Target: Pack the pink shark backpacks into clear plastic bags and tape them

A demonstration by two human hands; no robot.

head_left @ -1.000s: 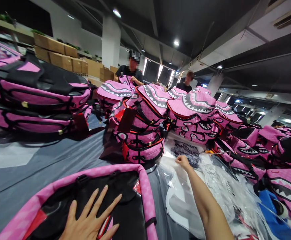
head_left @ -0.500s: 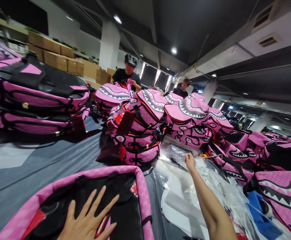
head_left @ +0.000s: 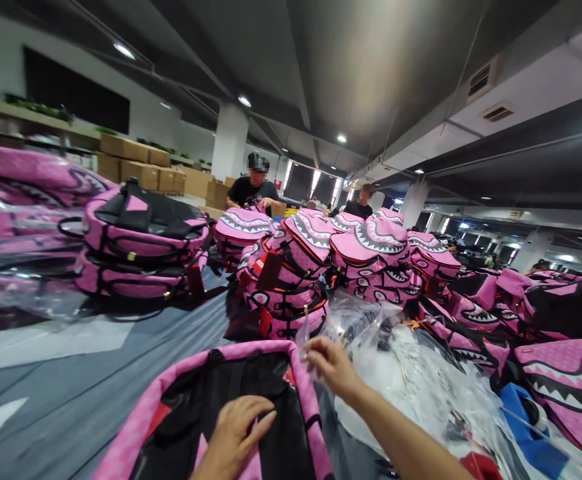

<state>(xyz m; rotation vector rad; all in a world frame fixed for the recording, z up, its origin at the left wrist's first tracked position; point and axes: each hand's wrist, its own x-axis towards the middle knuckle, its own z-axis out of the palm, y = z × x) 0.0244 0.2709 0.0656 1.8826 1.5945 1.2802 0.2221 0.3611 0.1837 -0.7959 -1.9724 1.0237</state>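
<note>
A pink and black backpack [head_left: 275, 440] lies in front of me, its black padded side up. My left hand [head_left: 235, 427] rests on that black side, thumb apart from the fingers, holding nothing that I can see. Over the backpack's right edge, my right hand [head_left: 333, 367] pinches the edge of a clear plastic bag [head_left: 353, 320]. The bag trails back over a pile of plastic bags [head_left: 415, 373] on the table to the right.
Stacked pink shark-mouth backpacks [head_left: 371, 247] stand behind. More backpacks [head_left: 141, 253] are at left, some wrapped in plastic. A blue tape dispenser [head_left: 525, 427] sits at right, near a red object [head_left: 481, 465]. Two people [head_left: 253, 190] work across the table.
My right hand has come back from the pile toward the backpack, drawing a plastic bag with it. My left hand's spread fingers have drawn together. The view has swung left.
</note>
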